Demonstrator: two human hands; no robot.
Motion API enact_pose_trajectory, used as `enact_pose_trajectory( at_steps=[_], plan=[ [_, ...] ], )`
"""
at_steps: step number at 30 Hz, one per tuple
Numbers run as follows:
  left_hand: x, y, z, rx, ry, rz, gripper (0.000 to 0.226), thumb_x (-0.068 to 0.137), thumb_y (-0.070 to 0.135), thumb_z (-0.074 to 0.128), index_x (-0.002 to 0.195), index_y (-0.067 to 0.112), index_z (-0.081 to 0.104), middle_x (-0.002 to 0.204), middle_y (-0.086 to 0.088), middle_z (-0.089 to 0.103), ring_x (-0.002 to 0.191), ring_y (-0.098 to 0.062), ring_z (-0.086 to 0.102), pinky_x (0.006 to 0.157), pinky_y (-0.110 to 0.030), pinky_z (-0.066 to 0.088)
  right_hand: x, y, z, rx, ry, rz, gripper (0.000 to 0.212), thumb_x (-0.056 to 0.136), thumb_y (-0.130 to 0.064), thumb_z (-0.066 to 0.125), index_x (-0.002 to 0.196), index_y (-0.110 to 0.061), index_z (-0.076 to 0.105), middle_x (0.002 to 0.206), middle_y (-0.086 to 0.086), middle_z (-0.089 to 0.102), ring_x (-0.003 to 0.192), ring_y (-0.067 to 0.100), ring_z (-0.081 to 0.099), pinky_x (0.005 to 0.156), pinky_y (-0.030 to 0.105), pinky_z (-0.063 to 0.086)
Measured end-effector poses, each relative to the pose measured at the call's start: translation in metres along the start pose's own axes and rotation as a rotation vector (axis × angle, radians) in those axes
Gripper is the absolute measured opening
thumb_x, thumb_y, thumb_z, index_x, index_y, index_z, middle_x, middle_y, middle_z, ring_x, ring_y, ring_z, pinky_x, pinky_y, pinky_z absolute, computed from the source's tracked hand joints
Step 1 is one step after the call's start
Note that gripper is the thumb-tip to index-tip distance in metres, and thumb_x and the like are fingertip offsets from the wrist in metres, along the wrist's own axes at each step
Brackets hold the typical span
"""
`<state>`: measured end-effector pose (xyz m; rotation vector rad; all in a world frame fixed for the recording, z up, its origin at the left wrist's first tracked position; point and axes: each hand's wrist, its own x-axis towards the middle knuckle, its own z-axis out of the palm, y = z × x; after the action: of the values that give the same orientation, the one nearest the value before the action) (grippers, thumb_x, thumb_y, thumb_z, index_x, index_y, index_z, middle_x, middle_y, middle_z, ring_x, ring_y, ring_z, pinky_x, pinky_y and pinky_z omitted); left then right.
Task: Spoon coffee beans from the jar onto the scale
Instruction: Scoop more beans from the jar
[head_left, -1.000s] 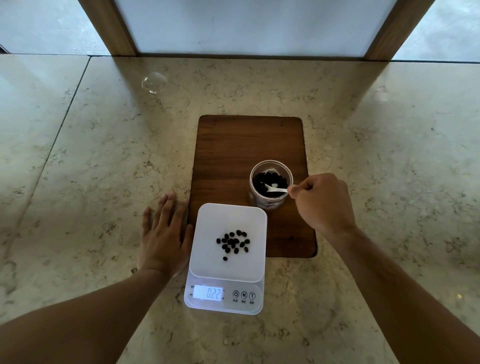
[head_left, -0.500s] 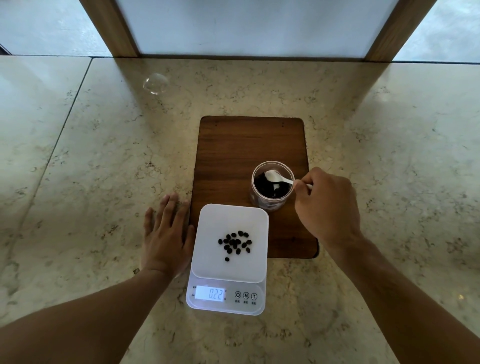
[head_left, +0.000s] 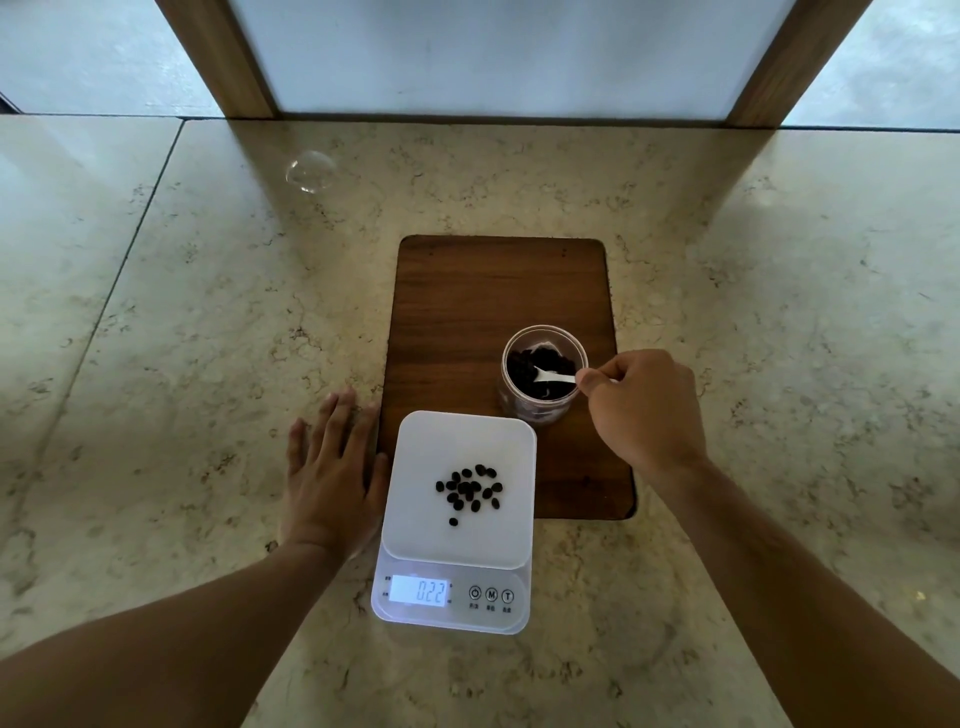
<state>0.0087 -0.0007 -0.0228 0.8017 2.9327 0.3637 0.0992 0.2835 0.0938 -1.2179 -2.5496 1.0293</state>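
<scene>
The right hand (head_left: 644, 410) has its grip closed on a small white spoon (head_left: 553, 375), whose bowl is dipped into the coffee beans in the clear jar (head_left: 543, 374) on the wooden board (head_left: 467, 322). The left hand (head_left: 332, 478) lies flat and open on the table (head_left: 182, 338), beside the scale (head_left: 460, 514), which carries a small pile of beans (head_left: 470, 491). A level lift and a short carry would likely avoid spills.

One jar (head_left: 543, 374), one scale (head_left: 457, 519), one spoon (head_left: 555, 375)
</scene>
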Motion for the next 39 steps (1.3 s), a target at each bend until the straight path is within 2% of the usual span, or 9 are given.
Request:
enact_pose_trajectory(
  at_steps=[6,10,16,22,27,31,36,39],
  plan=[
    [0.0,-0.001,0.0,0.007,0.006,0.01,0.062,0.094,0.041,0.029,0.151,0.019,0.033,0.161,-0.011,0.028,0.152,-0.025,0.014,0.121,-0.055,0.011,0.003,0.009,-0.003,0.043,-0.032,0.075,0.038,0.088,-0.032,0.069,0.055,-0.012,0.065,0.045,-0.003,0.057,0.038,0.007,0.052,0.045,0.02,0.035],
    [0.0,0.0,0.0,0.01,0.005,0.011,0.062,0.094,0.042,0.028,0.151,0.019,0.033,0.161,-0.011,0.028,0.152,-0.025,0.013,0.121,-0.055,0.01,0.006,0.013,-0.007,0.101,-0.07,0.131,0.032,0.088,-0.032,0.069,0.068,-0.007,0.071,0.042,-0.006,0.051,0.03,0.002,0.046,0.044,0.02,0.031],
    [0.0,-0.001,0.0,0.012,0.003,0.011,0.062,0.094,0.043,0.027,0.151,0.019,0.033,0.161,-0.011,0.028,0.152,-0.025,0.014,0.121,-0.055,0.011,0.006,0.016,-0.011,0.137,-0.091,0.154,0.029,0.089,-0.031,0.07,0.071,-0.009,0.073,0.045,-0.005,0.051,0.04,0.009,0.045,0.046,0.023,0.033],
    [0.0,0.0,0.001,0.005,0.002,0.003,0.062,0.094,0.043,0.027,0.15,0.018,0.035,0.161,-0.011,0.029,0.152,-0.026,0.015,0.121,-0.056,0.012,0.007,0.015,-0.014,0.139,-0.108,0.156,0.027,0.089,-0.032,0.07,0.07,-0.013,0.073,0.045,-0.007,0.051,0.036,0.004,0.044,0.044,0.022,0.032],
    [0.0,-0.001,0.0,0.013,0.001,0.007,0.062,0.094,0.043,0.027,0.151,0.019,0.034,0.162,-0.011,0.027,0.152,-0.025,0.013,0.121,-0.056,0.011,0.007,0.014,-0.015,0.142,-0.115,0.159,0.027,0.09,-0.032,0.069,0.07,-0.014,0.073,0.047,-0.005,0.052,0.042,0.011,0.046,0.044,0.023,0.035],
    [0.0,-0.001,0.001,0.017,0.002,0.011,0.062,0.094,0.043,0.027,0.151,0.018,0.034,0.161,-0.012,0.027,0.152,-0.026,0.013,0.121,-0.055,0.01,0.007,0.017,-0.016,0.147,-0.11,0.146,0.025,0.09,-0.03,0.069,0.071,-0.015,0.073,0.055,0.0,0.059,0.048,0.011,0.05,0.046,0.023,0.039],
    [0.0,-0.002,0.003,0.014,0.002,0.008,0.062,0.094,0.043,0.028,0.151,0.019,0.034,0.162,-0.011,0.027,0.152,-0.025,0.013,0.121,-0.055,0.01,0.008,0.023,-0.019,0.166,-0.102,0.165,0.024,0.09,-0.032,0.068,0.07,-0.018,0.073,0.037,-0.012,0.05,0.032,0.002,0.045,0.045,0.025,0.034],
    [0.0,-0.002,0.003,0.014,0.005,0.011,0.061,0.094,0.043,0.028,0.151,0.019,0.034,0.162,-0.011,0.027,0.152,-0.025,0.013,0.121,-0.055,0.01,0.007,0.026,-0.021,0.201,-0.112,0.167,0.025,0.091,-0.029,0.068,0.069,-0.017,0.072,0.034,-0.013,0.046,0.029,0.002,0.04,0.046,0.027,0.031]
  ],
)
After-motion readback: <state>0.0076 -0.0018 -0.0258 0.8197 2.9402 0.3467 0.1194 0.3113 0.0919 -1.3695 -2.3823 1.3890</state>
